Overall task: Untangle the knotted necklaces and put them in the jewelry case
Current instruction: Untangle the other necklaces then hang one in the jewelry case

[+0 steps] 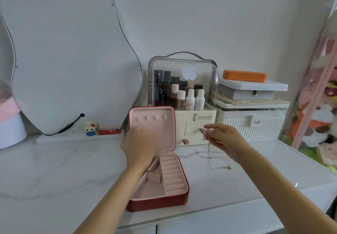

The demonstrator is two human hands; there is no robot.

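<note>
A red jewelry case (184, 184) with pink lining stands open on the white marble table, its lid upright. My left hand (140, 146) reaches against the inside of the lid, fingers spread and blurred. Right of the case, my right hand (221, 136) pinches a thin silver necklace chain (208, 149) that hangs down to the table. More silver chain (221, 167) lies loose on the table below that hand, with a small gold end.
Behind the case stands a cream cosmetics organiser (196, 122) with a clear dome and bottles. Stacked white boxes (253, 119) with an orange case on top sit to its right. A wavy mirror (69, 55) leans at the left. Plush toys fill the right edge.
</note>
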